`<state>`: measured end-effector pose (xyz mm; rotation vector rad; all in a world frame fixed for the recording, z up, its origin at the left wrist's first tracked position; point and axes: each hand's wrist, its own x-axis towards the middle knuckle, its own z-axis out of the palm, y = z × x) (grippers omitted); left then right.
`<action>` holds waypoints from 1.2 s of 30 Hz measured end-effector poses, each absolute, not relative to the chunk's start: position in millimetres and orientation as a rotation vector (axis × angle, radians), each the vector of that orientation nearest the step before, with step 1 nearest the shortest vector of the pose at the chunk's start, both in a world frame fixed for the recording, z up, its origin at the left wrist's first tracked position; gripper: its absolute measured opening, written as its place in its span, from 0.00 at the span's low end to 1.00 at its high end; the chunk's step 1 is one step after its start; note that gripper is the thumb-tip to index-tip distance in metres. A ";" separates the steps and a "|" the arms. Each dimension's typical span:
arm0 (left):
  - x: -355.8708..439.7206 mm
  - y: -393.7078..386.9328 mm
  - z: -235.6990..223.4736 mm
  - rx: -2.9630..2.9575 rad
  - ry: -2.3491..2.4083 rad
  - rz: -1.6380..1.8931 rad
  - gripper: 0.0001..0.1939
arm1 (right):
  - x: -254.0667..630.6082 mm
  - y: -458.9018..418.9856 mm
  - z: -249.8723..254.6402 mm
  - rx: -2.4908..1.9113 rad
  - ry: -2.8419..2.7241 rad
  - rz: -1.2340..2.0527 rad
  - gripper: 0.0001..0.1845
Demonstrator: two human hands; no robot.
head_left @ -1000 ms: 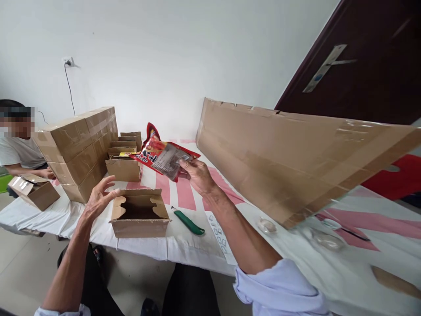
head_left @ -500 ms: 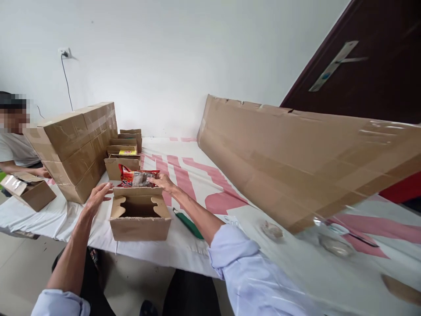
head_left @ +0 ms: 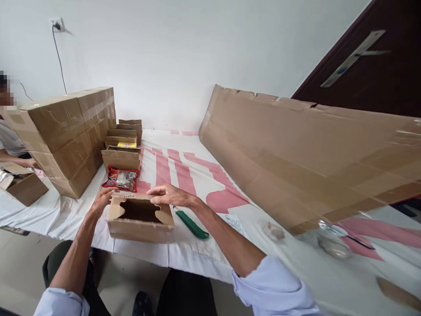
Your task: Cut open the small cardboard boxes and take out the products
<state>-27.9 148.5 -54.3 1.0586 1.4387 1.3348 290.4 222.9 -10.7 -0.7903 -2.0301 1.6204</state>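
A small open cardboard box [head_left: 140, 223] sits at the near edge of the cloth-covered table [head_left: 184, 175]. My left hand [head_left: 102, 201] grips its left rear corner. My right hand [head_left: 167, 195] rests on its far rim, fingers laid over the edge. A red snack packet [head_left: 121, 179] lies flat on the cloth just behind the box, free of both hands. A green-handled cutter [head_left: 191, 223] lies to the right of the box.
A row of small open boxes [head_left: 121, 145] stands behind the packet, beside a stack of taped cartons [head_left: 69, 131] on the left. A long flattened cardboard sheet [head_left: 296, 153] leans along the right. Another person sits at far left by a box [head_left: 21, 186].
My right hand carried the red packet down from the air, laid it on the cloth behind the box and let go. Both hands then moved onto the open box.
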 end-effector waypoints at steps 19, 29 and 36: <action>23.1 79.4 -75.4 1.443 2.039 1.122 0.16 | 215.3 232.4 -32.8 -0.723 -1.917 0.525 0.22; 22.4 137.9 -80.7 1.480 2.250 0.875 0.17 | 368.1 141.7 -143.8 -1.200 -1.995 0.040 0.18; 7.3 173.6 -80.6 1.542 2.253 0.849 0.16 | 405.4 125.2 -195.6 -1.360 -2.008 -0.080 0.20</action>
